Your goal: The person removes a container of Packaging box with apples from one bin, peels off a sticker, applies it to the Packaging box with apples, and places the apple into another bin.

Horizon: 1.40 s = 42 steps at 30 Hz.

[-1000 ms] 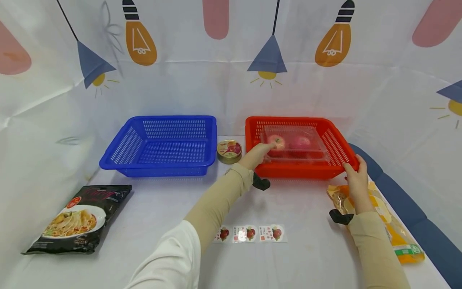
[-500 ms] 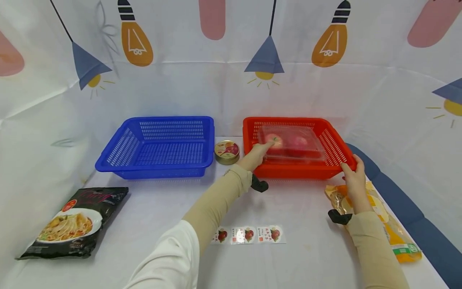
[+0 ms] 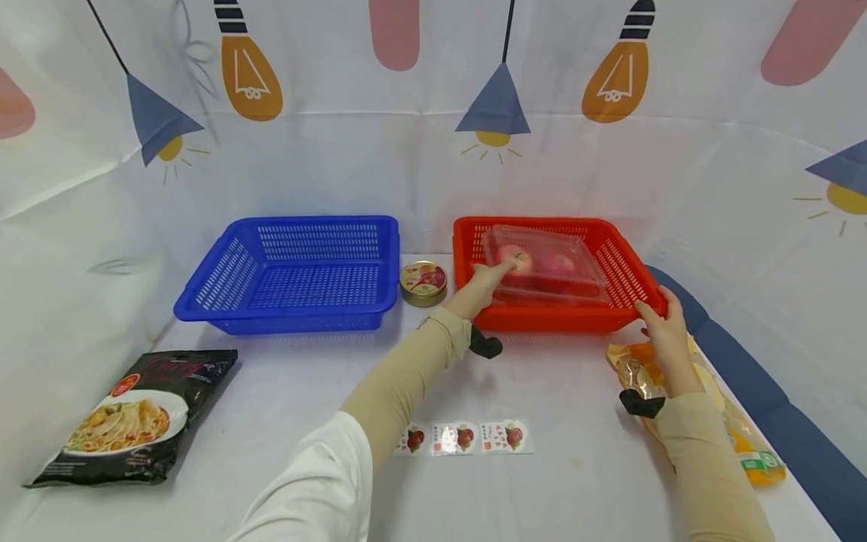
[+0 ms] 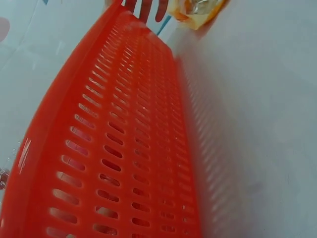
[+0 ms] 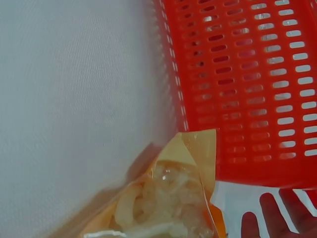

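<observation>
At the left end of the red basket, my left hand grips a clear plastic box by its near left side. Two red apples show through the lid. The box sits tilted inside the basket, its left end higher. My right hand holds the basket's front right corner, thumb over the rim and the other fingers outside. Fingers of that hand appear beside the basket wall in the right wrist view. Only the slotted front wall fills the left wrist view; the left hand's grip is hidden there.
A blue basket stands to the left, with a round tin between the baskets. A black noodle bag lies front left. An orange food bag lies under the right forearm. Several apple stickers lie front centre.
The far left edge of the plastic box has risen within the basket, so it tilts more. My left hand stays at its end, my right on the rim. The view shifts slightly.
</observation>
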### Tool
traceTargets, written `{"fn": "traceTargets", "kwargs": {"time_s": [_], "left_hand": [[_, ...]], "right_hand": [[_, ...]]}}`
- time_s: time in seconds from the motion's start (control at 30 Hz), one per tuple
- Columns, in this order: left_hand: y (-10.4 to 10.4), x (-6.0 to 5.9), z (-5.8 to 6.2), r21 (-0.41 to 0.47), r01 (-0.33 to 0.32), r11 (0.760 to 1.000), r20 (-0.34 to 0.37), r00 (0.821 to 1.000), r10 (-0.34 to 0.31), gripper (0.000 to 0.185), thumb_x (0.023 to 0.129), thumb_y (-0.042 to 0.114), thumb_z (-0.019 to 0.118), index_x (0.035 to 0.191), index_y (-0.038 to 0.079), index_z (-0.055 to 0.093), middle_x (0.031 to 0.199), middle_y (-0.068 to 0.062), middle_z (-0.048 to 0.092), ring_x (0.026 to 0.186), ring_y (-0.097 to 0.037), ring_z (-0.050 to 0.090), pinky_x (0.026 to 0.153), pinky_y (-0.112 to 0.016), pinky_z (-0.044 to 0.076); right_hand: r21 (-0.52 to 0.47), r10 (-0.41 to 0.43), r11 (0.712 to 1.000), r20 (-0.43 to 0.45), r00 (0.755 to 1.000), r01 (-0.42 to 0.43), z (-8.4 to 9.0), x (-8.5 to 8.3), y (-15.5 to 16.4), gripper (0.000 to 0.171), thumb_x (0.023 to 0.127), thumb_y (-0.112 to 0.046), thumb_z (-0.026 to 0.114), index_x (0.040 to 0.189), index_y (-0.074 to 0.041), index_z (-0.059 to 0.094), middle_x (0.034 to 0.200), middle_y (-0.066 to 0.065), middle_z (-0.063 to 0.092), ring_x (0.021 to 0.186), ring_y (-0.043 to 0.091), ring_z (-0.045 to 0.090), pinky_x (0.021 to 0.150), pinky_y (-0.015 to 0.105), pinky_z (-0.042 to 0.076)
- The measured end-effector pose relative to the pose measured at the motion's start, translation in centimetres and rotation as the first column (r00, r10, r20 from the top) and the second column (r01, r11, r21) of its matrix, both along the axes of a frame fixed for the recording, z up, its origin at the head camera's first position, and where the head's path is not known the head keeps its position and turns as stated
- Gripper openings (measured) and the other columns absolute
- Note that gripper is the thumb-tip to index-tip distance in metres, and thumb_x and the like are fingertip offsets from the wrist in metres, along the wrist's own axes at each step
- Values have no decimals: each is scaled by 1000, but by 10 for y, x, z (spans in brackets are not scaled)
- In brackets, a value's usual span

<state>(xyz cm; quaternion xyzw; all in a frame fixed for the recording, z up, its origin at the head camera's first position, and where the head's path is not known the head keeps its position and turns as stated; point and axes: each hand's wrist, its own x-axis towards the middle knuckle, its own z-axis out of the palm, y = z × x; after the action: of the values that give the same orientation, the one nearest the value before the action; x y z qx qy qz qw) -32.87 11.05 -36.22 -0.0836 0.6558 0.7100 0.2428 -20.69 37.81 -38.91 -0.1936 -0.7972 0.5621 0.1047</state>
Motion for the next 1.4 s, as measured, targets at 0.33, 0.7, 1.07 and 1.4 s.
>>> {"fn": "traceTargets", "kwargs": {"time_s": [0.33,0.7,1.07,1.4], "left_hand": [[-8,-1,6,114,-40,993,42,998,35,96,86,27,63,148,10,-9,152,-11,9,126,-29,32,89,-47,47],[-18,9,24,114,15,993,10,1000,-16,93,88,30,61,148,14,-7,152,-6,4,124,-26,32,94,-44,44],[-35,27,53,193,-2,981,-32,999,8,78,90,25,58,146,9,5,145,-9,16,126,-29,31,87,-49,47],[-82,51,54,121,288,950,-252,934,-252,69,93,43,48,149,18,15,153,2,-12,135,-27,23,102,-43,37]], "right_hand": [[40,72,996,29,997,-74,-1,-5,1,77,92,-51,41,150,-20,-1,152,17,13,129,34,27,104,48,32],[14,67,998,25,997,-68,-1,-5,-2,78,91,-51,43,150,-21,0,152,16,12,130,33,26,105,49,30],[44,64,997,29,997,-66,2,-2,0,79,91,-52,42,150,-19,1,152,17,13,127,32,28,105,47,32],[61,57,996,32,998,-59,2,-1,3,77,92,-50,43,150,-19,4,151,18,16,121,28,32,94,30,43]]}}
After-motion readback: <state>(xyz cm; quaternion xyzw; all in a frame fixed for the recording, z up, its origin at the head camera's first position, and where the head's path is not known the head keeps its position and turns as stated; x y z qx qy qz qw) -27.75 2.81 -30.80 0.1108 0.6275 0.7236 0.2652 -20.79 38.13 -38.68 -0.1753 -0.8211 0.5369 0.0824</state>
